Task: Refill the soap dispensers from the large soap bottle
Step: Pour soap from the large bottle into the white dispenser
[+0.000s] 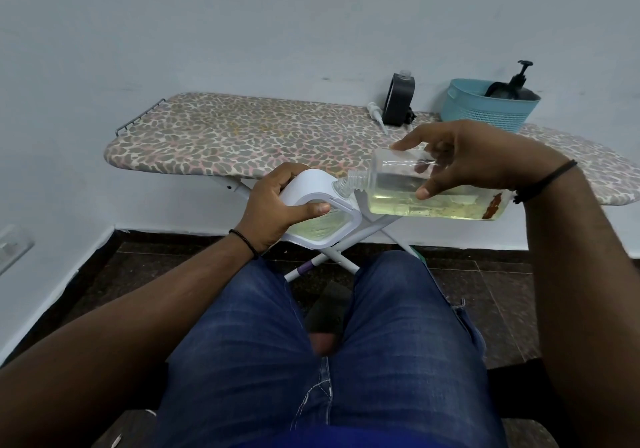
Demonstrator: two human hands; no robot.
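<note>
The left hand (277, 205) grips the white dispenser (322, 219) tilted neck-up, while the right hand (460, 156) holds the clear soap bottle (433, 191) sideways (mouths touching), apparently to pour, both in front of the bench (242, 136).

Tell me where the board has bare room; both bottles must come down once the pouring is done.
The ironing board is bare from its wire-rack end to the white pump. Its far right is crowded: black dispenser, then the teal basket. Left hand grips the white dispenser; right hand holds the clear bottle.
</note>
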